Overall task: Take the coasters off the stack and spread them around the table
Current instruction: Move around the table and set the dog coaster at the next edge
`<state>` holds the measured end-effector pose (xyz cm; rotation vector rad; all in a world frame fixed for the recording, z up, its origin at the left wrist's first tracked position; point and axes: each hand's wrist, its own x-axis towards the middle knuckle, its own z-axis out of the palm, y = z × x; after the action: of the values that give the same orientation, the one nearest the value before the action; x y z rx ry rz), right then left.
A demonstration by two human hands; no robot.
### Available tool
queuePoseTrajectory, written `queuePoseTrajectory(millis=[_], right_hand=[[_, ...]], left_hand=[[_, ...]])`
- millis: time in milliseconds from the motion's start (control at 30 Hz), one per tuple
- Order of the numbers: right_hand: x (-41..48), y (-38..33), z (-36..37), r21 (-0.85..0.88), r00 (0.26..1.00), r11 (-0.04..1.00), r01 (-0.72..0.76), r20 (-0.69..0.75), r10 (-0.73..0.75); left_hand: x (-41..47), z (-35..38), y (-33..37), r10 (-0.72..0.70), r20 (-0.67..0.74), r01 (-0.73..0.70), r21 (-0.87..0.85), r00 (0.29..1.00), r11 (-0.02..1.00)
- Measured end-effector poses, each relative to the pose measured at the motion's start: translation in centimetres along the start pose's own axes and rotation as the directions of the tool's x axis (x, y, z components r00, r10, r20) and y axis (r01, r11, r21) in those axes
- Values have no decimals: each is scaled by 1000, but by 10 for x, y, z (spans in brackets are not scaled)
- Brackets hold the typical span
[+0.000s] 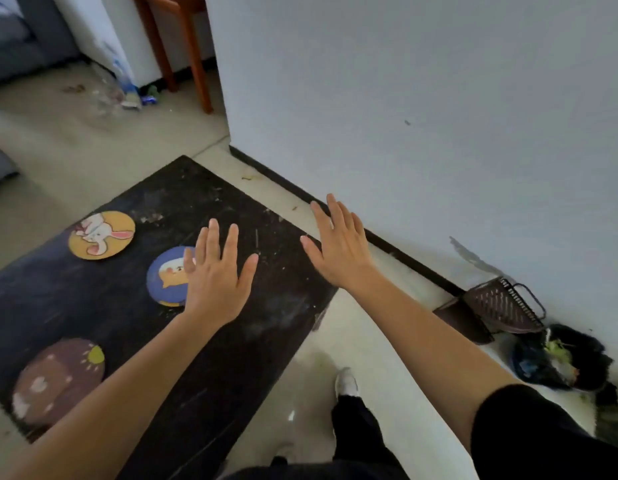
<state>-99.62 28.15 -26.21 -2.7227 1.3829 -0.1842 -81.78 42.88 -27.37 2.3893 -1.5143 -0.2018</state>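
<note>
Three round coasters lie apart on the low black table. A yellow coaster with a white rabbit is at the far left. A blue coaster with an orange figure sits in the middle, its right edge hidden by my left hand. A brown-purple coaster lies nearest me at the left. My left hand hovers flat, fingers spread, holding nothing. My right hand is also flat and spread, above the table's right edge and the floor, holding nothing. No stack is visible.
A white wall with a dark baseboard runs along the right. A brown grater-like basket and a dark rubbish bag sit by the wall. Wooden chair legs and litter lie at the back. My foot stands right of the table.
</note>
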Motion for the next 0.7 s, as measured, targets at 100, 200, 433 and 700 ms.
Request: queuePoseTrajectory(millis=[100,200,433,700], right_hand=[[45,-19,37,31,985,987,159,57,-161],[91,-38,75,89,940,949,302,142,-312],[172,-86,155,374,758,855,361,416,-502],[200,-146,243,498,642,860,107,626,-442]], left_hand=[[9,18,-26,-181,19,181,-27,983,983],[19,41,-51,-369,18,369,-45,929,928],[35,86,-93,-841,180,841,-308,510,444],[53,150,-129,-885,203,886,-301,420,352]])
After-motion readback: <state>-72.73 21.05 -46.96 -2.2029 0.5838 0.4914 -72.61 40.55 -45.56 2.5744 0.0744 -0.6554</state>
